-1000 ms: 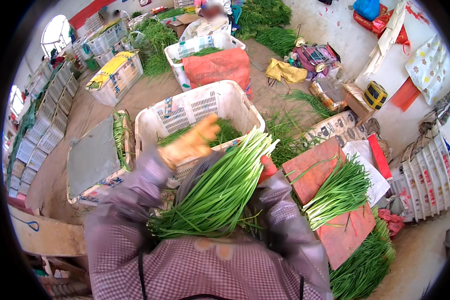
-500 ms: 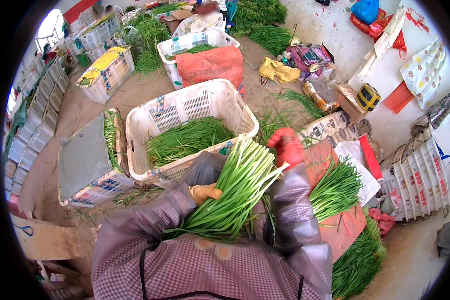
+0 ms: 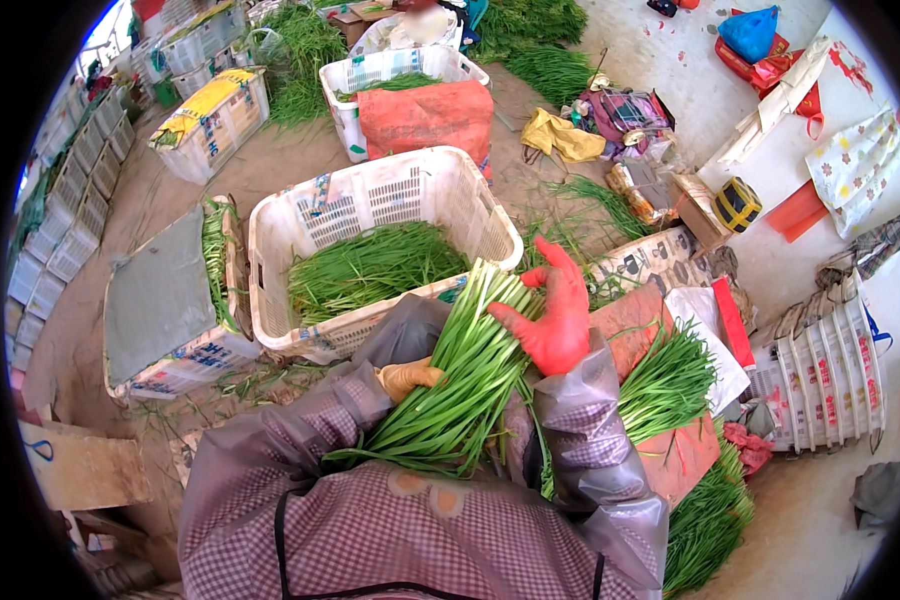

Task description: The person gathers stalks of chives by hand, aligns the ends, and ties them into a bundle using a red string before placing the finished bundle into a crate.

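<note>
A thick bunch of garlic chives [image 3: 460, 375] lies slantwise across my lap, pale stem ends pointing up and away, green leaf tips toward me. My left hand [image 3: 408, 378], in a tan glove, is closed round its left side; some of its fingers are hidden under the leaves. At the upper right of the bunch is my right hand [image 3: 553, 318] in a red glove, fingers spread, thumb reaching over the stems. Whether the thumb touches them I cannot tell. Just beyond, a white plastic crate [image 3: 385, 185] contains a layer of cut chives [image 3: 375, 270].
Right of me, a smaller pile of chives [image 3: 670, 380] rests on a reddish board [image 3: 675, 468], with more chives [image 3: 708, 530] below. A crate with a grey cover [image 3: 165, 300] stands at left. Farther off is a crate draped with an orange sack [image 3: 425, 122].
My right hand has come down and left toward the bunch, and its fingers have spread. The left hand keeps its hold. The whole view has shifted slightly.
</note>
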